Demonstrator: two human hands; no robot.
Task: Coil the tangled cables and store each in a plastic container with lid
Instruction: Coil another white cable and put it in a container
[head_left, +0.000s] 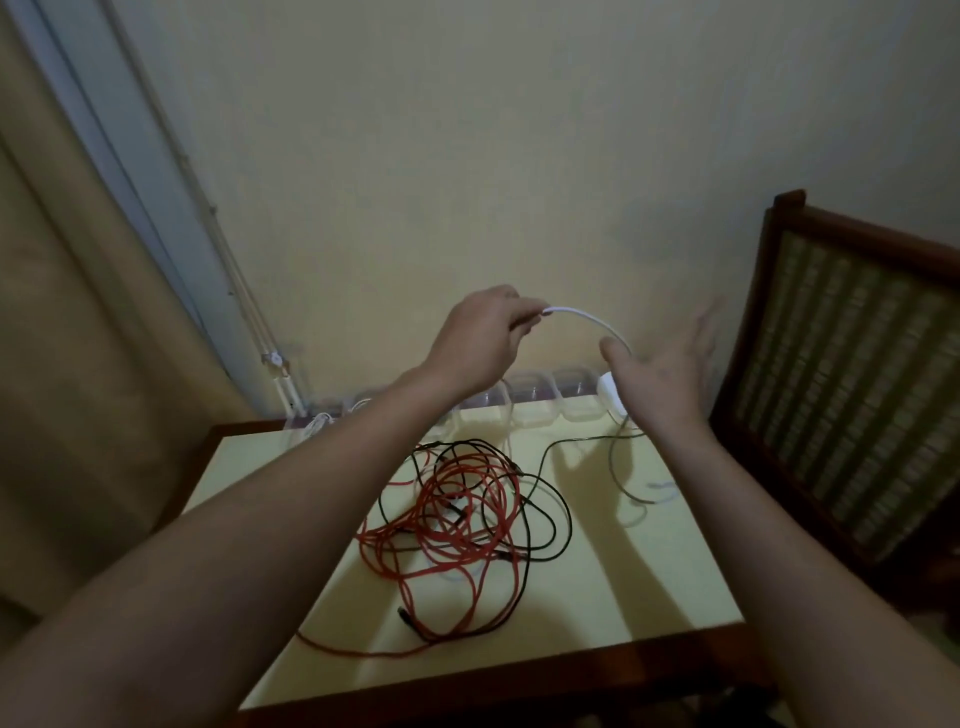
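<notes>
Here the left hand (475, 343) pinches the end of the white cable (587, 322), lifted above the bench (649, 582) so it hangs free of the red-and-black tangle (457, 519). The right hand (665, 374) is spread open under the arc, likely to start a loop; the clear containers (535, 395) wait along the wall.

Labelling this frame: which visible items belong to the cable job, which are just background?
Job: white cable pinched in left hand; right hand open; red cable and black cable tangled; clear containers.
Background: table, chair, curtain.
</notes>
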